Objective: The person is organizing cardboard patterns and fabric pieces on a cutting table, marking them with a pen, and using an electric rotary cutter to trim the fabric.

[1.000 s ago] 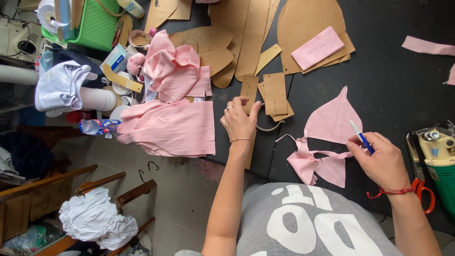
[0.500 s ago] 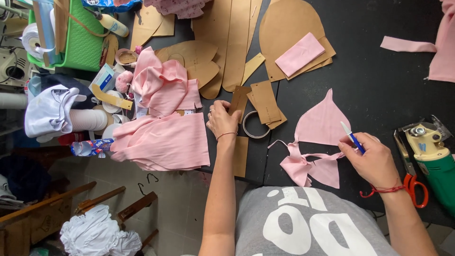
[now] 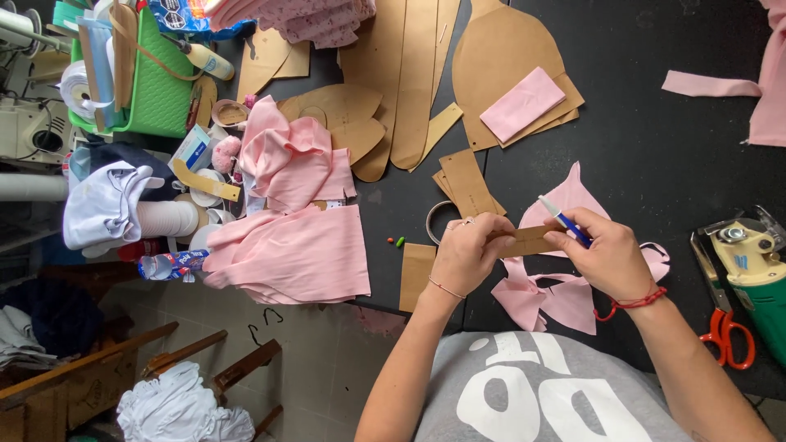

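Black tabletop (image 3: 655,123) fills the view from above, scattered with brown card patterns and pink cloth. At its near middle we see a small brown cardboard strip (image 3: 526,241), flat and narrow, held level just above the table between both hands.

The left hand (image 3: 468,252) pinches the strip's left end, thumb and fingers closed on it. The right hand (image 3: 602,255) grips the right end, its fingers also curled around a blue pen (image 3: 565,221) whose tip points far and left. A red cord circles the right wrist.

Half a second ago the left hand lay flat on the table beside the card pieces and the right hand held only the pen over the cloth; now both hands have come together on the strip.

Under the hands lie cut pink fabric pieces (image 3: 557,290). To the left sits a folded pink cloth pile (image 3: 295,254). Farther away lie large card patterns (image 3: 409,74), one bearing a pink rectangle (image 3: 521,104). At the right edge rest a green cutting machine (image 3: 757,270) and red-handled scissors (image 3: 725,331).
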